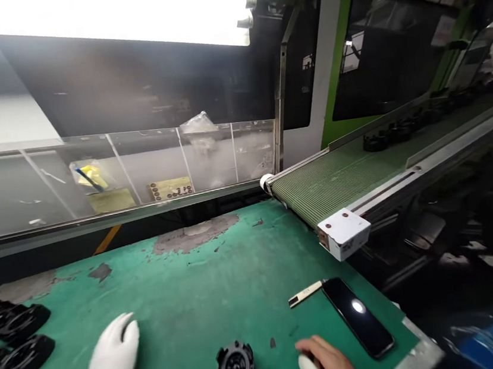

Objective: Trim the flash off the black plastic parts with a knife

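The left hand (113, 362), in a white glove, lies on the green mat (205, 285) with its fingers released and spread, holding nothing. A round black part (235, 368) sits on the mat between the hands, touched by neither and nearer the right one. The right hand (329, 366), bare but for a white fingertip cover, rests at the frame's lower edge; whether its fingers grasp anything cannot be told. A phone (357, 316) and a small cutter (305, 293) lie just beyond it. More black parts (14, 341) are piled at far left. A conveyor (340, 179) ends at the table's right.
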### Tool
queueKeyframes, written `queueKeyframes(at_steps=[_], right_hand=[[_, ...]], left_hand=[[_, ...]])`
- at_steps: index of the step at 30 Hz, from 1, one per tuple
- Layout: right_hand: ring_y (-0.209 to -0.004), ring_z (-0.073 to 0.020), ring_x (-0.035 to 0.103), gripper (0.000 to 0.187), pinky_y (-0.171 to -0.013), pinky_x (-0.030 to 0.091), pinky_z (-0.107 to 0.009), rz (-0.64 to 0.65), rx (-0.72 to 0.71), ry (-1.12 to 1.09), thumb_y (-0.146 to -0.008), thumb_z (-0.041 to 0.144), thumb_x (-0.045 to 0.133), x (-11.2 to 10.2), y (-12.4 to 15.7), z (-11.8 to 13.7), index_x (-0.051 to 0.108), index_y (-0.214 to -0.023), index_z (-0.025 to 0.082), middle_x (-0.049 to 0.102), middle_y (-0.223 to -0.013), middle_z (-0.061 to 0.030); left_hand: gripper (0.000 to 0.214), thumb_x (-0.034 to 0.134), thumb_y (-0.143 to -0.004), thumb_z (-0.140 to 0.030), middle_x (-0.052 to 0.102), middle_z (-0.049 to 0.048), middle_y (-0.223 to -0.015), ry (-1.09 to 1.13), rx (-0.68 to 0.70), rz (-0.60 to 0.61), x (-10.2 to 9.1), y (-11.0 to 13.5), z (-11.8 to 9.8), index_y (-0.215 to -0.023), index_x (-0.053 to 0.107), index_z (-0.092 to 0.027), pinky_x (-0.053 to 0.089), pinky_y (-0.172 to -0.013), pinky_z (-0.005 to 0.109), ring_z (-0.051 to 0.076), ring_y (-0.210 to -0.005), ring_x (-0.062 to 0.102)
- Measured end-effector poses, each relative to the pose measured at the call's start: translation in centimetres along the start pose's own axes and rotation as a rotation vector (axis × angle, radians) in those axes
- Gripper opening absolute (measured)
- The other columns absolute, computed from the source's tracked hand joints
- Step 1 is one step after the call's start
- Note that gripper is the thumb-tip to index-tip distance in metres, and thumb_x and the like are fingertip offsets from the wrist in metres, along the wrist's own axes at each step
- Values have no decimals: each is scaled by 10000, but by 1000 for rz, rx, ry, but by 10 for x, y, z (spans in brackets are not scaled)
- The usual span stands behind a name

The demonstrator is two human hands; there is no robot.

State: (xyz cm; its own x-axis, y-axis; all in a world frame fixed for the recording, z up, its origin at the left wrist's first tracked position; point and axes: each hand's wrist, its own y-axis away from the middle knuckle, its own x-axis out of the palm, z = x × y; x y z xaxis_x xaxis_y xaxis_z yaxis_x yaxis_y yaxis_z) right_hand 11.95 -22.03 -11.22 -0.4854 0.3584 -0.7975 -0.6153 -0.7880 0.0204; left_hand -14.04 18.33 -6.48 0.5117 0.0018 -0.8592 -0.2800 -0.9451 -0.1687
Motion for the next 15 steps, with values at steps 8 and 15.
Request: queueKeyframes(at_steps=[8,15], right_hand=[[-931,-363,708,394,-815,519,-514,81,158,298,-963,233,415,-47,-87,-17,592,-1289,99,703,-1042,-216],[-927,-327,713,269,-746,491,-403,155,-42,334,-961,177,384,-5,-63,21,624,-1081,196,676,-1067,-165]], left_hand=[[733,569,-826,-513,498,38,-1528,324,244,282,39,185,-87,-1491,425,-239,421,-1188,337,211,-1411,484],[1027,752,-518,-277,454,152,-1530,202,232,407,40,228,-124,-1492,447,-160,357,-1240,445,360,-1434,419]])
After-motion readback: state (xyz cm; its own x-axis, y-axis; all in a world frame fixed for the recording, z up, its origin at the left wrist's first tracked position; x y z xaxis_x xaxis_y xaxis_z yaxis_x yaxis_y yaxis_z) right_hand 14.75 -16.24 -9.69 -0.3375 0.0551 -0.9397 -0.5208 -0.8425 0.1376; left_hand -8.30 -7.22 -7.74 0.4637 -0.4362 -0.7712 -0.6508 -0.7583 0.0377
